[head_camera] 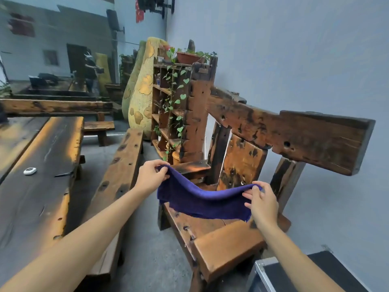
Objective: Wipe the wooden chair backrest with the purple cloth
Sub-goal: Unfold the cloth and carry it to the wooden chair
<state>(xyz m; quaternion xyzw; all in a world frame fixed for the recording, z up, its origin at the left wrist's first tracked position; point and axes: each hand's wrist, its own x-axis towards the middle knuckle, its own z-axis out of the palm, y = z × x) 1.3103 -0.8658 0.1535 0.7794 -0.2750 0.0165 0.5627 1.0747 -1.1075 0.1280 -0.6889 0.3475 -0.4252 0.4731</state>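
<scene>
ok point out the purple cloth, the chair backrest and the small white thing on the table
purple cloth (202, 202): head view, middle of the sagging fabric
chair backrest (294, 135): head view, front face of the top rail
small white thing (29, 171): head view, its top

No readable text, labels, brands or numbers appear anywhere. A red hanging on the far wall is too blurred to read, and a small white object on the left surface shows no legible marking.
</scene>
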